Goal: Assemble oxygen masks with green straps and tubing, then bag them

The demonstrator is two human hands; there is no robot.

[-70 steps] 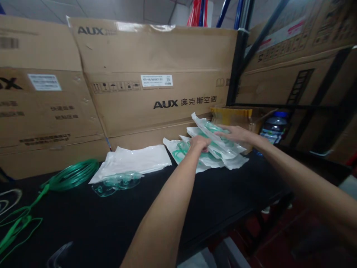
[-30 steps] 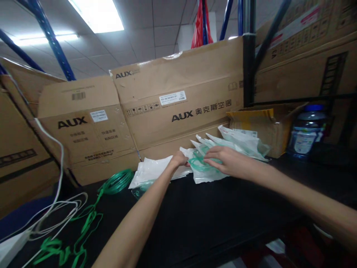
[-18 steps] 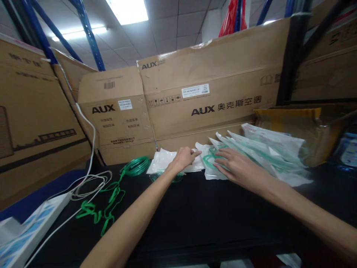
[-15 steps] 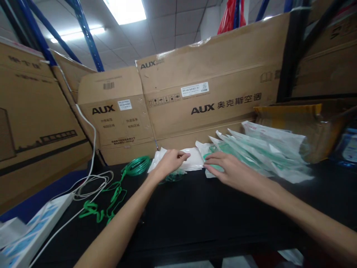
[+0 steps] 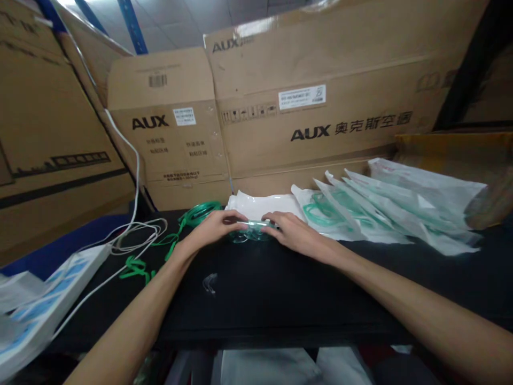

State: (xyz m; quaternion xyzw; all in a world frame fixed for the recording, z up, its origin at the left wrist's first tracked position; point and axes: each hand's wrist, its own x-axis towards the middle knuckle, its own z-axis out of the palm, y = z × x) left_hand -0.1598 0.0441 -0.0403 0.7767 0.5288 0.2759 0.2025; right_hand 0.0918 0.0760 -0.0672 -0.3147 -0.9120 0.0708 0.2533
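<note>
Between my two hands, at the middle of the black table (image 5: 280,299), is a coil of clear green tubing (image 5: 254,231). My left hand (image 5: 216,227) pinches its left end and my right hand (image 5: 286,229) grips its right end. White pouches (image 5: 268,203) lie flat just behind it. To the right, a row of white-and-clear pouches (image 5: 360,214) with green tubing inside leans over, overlapping. Left of my left hand sits another coil of green tubing (image 5: 203,213), partly behind the hand. A small clear piece (image 5: 209,283) lies on the table nearer to me.
A white power strip (image 5: 68,289) with white cables (image 5: 138,235) runs along the left side. Green ties (image 5: 136,268) lie beside it. Large cardboard boxes (image 5: 256,144) wall off the back and left. An opened brown carton (image 5: 449,155) stands at the right rear.
Both hands have come together on the coil of tubing, the right one moving left from the pouches. The view has tilted downward, and the small clear piece now shows.
</note>
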